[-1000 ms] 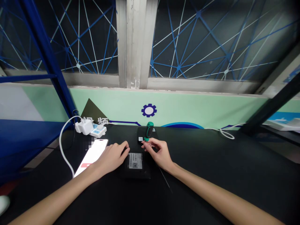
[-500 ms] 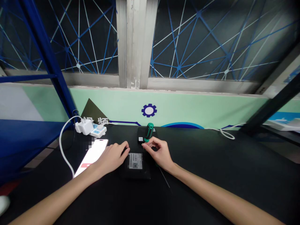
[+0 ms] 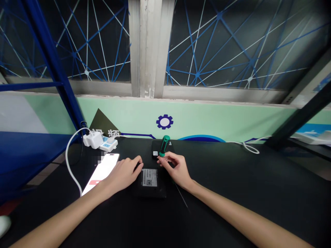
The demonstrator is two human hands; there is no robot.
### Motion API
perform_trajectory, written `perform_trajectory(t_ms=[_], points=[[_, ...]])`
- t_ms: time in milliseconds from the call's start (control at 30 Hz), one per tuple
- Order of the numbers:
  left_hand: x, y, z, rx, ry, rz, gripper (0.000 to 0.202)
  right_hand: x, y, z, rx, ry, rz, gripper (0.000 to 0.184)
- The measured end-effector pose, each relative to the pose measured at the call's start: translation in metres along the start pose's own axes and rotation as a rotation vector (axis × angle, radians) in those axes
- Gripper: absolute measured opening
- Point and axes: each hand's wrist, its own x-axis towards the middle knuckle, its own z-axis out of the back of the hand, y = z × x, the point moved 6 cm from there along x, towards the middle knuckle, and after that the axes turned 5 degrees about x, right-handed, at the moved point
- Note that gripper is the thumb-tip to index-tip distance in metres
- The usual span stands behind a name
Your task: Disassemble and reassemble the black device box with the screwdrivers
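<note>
A flat black device with a white printed label lies in front of me on the black table. My left hand is at its upper left corner, fingers bent and the thumb against the edge. In my right hand the thumb and fingers pinch a screwdriver just below its green and black handle. It stands nearly upright over the device's far right part, and its tip is hidden by the fingers. A thin metal shaft lies beside the right wrist.
Behind the screwdriver lies another black device with a small white label. A lit phone is under the left forearm. Back left, a power strip holds a white charger with a looping cable. Another white cable lies back right.
The screwdriver handle has shifted very slightly to the right, and the right fingers have moved a little on it. My left hand and the device stay put.
</note>
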Motion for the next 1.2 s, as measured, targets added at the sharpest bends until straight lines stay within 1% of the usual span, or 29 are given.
perform_trajectory(t_ms=[433, 567, 667, 900, 1200], points=[[-0.0005, -0.0010, 0.0008, 0.002, 0.000, 0.006, 0.027, 0.0009, -0.0004, 0.0015, -0.008, -0.059, 0.022, 0.022], [0.0003, 0.0000, -0.0003, 0.008, -0.001, 0.005, 0.027, 0.0010, 0.0000, 0.0001, 0.016, -0.022, 0.013, 0.017], [0.0008, 0.0006, -0.0008, 0.009, 0.000, 0.005, 0.027, 0.0003, -0.0009, -0.0003, 0.040, 0.007, 0.000, 0.018], [0.0003, 0.0002, -0.0006, 0.006, 0.000, 0.002, 0.027, -0.0007, -0.0010, 0.0006, 0.025, -0.005, 0.004, 0.017], [0.0002, 0.0010, -0.0006, 0.008, -0.005, 0.004, 0.026, 0.0013, -0.0018, 0.0014, 0.002, -0.054, 0.011, 0.023]])
